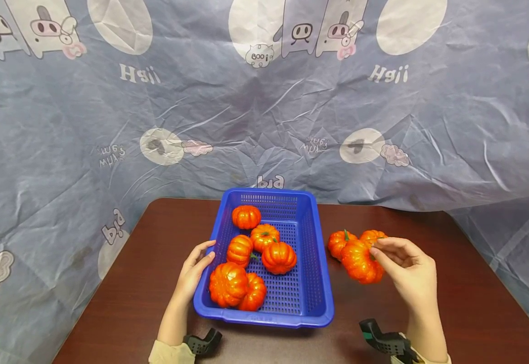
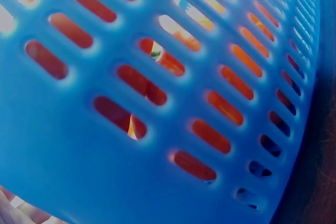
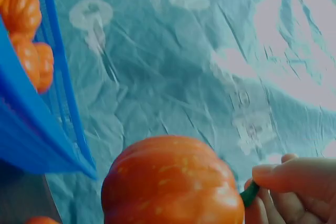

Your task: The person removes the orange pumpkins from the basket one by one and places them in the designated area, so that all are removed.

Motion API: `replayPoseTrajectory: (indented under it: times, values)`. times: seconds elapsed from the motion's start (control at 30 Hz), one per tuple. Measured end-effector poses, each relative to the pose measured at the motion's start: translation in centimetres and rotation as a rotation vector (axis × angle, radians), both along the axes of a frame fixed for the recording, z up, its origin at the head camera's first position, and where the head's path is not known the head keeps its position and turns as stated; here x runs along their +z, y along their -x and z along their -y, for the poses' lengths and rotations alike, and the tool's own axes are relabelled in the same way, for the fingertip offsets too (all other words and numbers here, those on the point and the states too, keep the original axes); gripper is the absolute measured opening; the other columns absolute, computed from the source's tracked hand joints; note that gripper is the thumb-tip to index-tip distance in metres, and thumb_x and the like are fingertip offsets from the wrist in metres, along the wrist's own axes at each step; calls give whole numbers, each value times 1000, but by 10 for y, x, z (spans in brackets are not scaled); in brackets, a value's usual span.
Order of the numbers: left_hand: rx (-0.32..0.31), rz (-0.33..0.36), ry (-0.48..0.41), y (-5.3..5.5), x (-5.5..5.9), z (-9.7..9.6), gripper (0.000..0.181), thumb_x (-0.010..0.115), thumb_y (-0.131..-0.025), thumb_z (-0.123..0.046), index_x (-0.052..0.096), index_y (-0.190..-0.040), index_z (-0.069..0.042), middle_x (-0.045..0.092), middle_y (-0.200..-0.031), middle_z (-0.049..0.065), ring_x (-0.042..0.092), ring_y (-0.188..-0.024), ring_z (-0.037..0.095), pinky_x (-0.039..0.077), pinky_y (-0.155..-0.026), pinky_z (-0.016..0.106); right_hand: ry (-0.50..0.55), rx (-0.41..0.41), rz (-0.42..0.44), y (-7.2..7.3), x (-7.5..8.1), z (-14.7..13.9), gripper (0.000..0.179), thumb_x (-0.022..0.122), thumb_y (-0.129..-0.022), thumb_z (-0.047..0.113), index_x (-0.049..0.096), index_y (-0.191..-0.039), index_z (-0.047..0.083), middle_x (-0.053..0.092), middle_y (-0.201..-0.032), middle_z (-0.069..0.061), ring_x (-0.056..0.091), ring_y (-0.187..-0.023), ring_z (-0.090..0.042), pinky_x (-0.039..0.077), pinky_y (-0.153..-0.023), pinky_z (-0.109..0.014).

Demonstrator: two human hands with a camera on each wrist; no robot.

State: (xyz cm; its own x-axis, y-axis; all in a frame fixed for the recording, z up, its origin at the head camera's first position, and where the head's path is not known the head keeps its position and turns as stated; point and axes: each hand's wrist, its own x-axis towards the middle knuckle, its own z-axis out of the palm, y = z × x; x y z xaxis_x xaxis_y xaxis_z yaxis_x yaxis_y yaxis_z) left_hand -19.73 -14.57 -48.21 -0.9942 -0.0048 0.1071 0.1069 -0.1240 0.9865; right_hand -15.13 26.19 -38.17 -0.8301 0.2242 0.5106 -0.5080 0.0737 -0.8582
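Note:
My right hand (image 1: 407, 265) pinches a small orange pumpkin (image 1: 361, 263) by its stem, to the right of the blue plastic basket (image 1: 264, 319). In the right wrist view the thumb and fingers (image 3: 281, 178) close on the green stem (image 3: 250, 194), and the ribbed pumpkin (image 3: 173, 184) hangs sideways. My left hand (image 1: 191, 273) holds the basket's left rim. Inside lie several more orange pumpkins (image 1: 279, 258), mostly on the left side. The left wrist view is filled by the slotted basket wall (image 2: 105, 177), with orange showing through.
Two more pumpkins (image 1: 338, 244) rest on the brown table (image 1: 132, 283) behind the held one, partly hidden by it and the right hand. A grey-blue printed cloth (image 1: 264, 111) hangs behind and beside the table. Each wrist wears a black device (image 1: 203, 344).

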Motion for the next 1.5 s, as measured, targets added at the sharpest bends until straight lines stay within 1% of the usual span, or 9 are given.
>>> replayPoseTrajectory:
  times: [0.23, 0.4, 0.6, 0.7, 0.83, 0.9, 1.03, 1.27, 1.5]
  values:
    - [2, 6, -14, 0, 2, 0, 36, 51, -95, -10, 49, -129, 1, 49, -130, 21, 55, -103, 19, 48, -84, 26, -4, -247, 85, 5, -5, -24, 27, 68, -68, -24, 63, -93, -16, 70, -79, 2, 66, -70, -7, 50, -65, -14]
    - [-1, 7, -17, 0, 2, 0, 37, 51, -95, -9, 48, -130, 1, 48, -131, 21, 55, -104, 19, 48, -85, 26, 57, -338, 125, 9, -12, -40, 26, 69, -68, -22, 65, -93, -15, 70, -77, 4, 66, -68, -5, 50, -63, -12]
    - [0, 10, -9, 0, 2, 0, 37, 51, -95, -10, 49, -129, 0, 49, -129, 21, 55, -102, 19, 49, -84, 26, 109, -440, 205, 14, -22, -57, 25, 71, -70, -16, 70, -92, -6, 69, -73, 9, 65, -67, -2, 48, -63, -9]
    - [-1, 2, -7, 0, 2, -1, 36, 51, -94, -10, 49, -129, 1, 49, -131, 20, 53, -106, 20, 47, -85, 25, 92, -492, 240, 16, -29, -64, 24, 71, -71, -14, 71, -92, -3, 68, -72, 12, 64, -65, 1, 47, -62, -8]
    - [-3, -15, -7, 1, 2, -2, 36, 51, -95, -9, 49, -129, 2, 47, -135, 18, 49, -112, 19, 44, -89, 23, 2, -562, 284, 21, -43, -73, 22, 71, -74, -9, 71, -94, 0, 65, -72, 19, 61, -64, 5, 46, -60, -7]
    - [-4, -18, -9, 1, 2, -2, 36, 51, -95, -9, 49, -129, 2, 46, -136, 18, 48, -114, 19, 44, -90, 22, -46, -593, 308, 23, -50, -77, 21, 70, -76, -5, 71, -96, 1, 64, -71, 23, 60, -64, 8, 45, -60, -6]
    - [-10, -13, -22, 0, 2, -2, 36, 51, -95, -9, 48, -129, 2, 46, -136, 17, 49, -113, 21, 45, -90, 23, -78, -625, 329, 26, -61, -82, 21, 70, -78, -1, 71, -98, 1, 62, -71, 26, 58, -64, 12, 43, -61, -4]
    - [-13, 7, -41, -2, 3, -2, 37, 51, -95, -9, 48, -130, 2, 47, -134, 18, 52, -109, 21, 46, -88, 26, -55, -668, 392, 30, -73, -89, 25, 69, -79, 0, 69, -104, 0, 58, -70, 30, 56, -63, 14, 42, -61, -3]
    - [-22, 16, -52, -2, 3, -1, 37, 50, -95, -10, 47, -131, 1, 47, -134, 19, 53, -108, 23, 47, -87, 27, -13, -721, 334, 36, -89, -92, 23, 70, -78, 0, 69, -101, 0, 59, -70, 26, 57, -64, 12, 43, -61, -4]
